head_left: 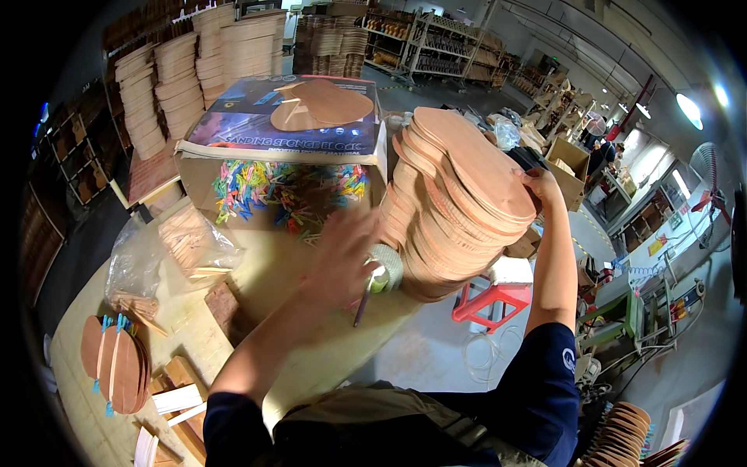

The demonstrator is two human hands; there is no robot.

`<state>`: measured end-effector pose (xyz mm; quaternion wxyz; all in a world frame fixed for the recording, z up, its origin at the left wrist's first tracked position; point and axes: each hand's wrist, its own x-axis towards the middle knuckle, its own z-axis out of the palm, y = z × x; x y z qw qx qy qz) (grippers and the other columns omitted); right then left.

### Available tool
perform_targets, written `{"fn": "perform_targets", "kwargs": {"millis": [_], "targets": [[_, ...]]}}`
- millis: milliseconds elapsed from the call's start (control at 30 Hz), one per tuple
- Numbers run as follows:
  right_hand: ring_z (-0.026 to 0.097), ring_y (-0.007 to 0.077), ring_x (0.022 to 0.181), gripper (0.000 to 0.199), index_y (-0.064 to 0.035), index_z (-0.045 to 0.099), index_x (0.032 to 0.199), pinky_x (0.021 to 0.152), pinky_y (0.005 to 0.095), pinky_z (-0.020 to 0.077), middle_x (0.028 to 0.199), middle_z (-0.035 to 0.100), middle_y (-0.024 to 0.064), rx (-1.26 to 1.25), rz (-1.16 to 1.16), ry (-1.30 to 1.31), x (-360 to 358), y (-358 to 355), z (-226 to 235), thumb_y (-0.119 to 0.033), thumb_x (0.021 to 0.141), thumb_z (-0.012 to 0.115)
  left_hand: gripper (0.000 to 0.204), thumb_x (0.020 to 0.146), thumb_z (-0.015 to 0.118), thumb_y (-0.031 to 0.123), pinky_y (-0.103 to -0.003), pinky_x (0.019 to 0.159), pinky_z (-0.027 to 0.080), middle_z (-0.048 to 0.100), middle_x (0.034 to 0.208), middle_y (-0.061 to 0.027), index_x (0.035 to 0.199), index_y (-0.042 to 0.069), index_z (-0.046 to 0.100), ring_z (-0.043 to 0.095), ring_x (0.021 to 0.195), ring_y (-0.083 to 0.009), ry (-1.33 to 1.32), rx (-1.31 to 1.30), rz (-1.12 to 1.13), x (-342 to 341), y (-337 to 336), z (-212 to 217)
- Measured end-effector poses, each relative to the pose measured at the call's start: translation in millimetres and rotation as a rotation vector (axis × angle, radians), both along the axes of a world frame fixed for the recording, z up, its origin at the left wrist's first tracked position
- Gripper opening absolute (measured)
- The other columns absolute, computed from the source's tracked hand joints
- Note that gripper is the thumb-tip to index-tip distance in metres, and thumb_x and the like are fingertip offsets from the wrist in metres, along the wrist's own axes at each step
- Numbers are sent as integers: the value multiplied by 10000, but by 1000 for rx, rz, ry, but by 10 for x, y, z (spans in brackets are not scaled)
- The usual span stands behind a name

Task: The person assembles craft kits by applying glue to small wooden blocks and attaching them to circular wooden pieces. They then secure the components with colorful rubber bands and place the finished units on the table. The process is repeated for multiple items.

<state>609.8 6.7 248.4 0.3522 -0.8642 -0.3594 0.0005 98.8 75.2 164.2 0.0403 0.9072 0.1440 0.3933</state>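
On a pale workbench (257, 280) in a workshop, the right hand (538, 187) clasps a tall stack of paddle-shaped wooden blanks (455, 202); the left hand (342, 253) (blurred, grip unclear) hovers beside it, near a box of coloured clips (288, 191).

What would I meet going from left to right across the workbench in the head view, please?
Clamped wooden paddle blanks → clear plastic bag of wood sticks → left hand → tall stack of paddle blanks → right hand.
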Motion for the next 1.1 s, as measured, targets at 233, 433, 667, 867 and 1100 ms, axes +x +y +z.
{"fn": "perform_targets", "kwargs": {"millis": [233,433,667,867,1100], "targets": [[580,158,663,493,-5,619,959,571,313,474,775,627,69,205,72,215,-243,-78,147,-354,679,827,677,792,666,251,-482,1093,246,327,1456,-139,1377,52,390,290,1347,-353,-87,60,-278,1340,73,431],[571,133,792,223,-28,636,952,686,233,456,891,625,46,615,306,186,-170,-324,548,-205,829,693,635,817,645,244,-438,1093,271,326,1458,-145,1372,53,401,308,1335,-366,-95,-74,-295,1259,101,332],[531,260,1153,542,59,334,1372,948,358,464,1308,481,220,880,509,305,-2416,-496,470,-73,901,569,601,924,574,187,-326,958,398,495,1223,-116,1406,4,266,444,1173,-155,-812,-1014,-258,510,-250,351],[536,168,1031,421,-92,486,1290,807,360,484,1181,560,82,-25,543,852,-3759,-210,-1554,-110,884,595,317,901,590,81,-238,778,472,602,1028,-11,1205,37,509,558,908,-78,-1061,-1306,189,-1324,-624,-1230],[549,306,1026,382,-76,498,1236,825,460,470,1103,581,170,-423,1076,323,-4482,47,-3151,-174,874,571,311,852,656,87,-253,742,487,613,899,-48,1126,8,532,574,800,-114,-1022,-1415,739,-2640,-1123,-2460]]}}
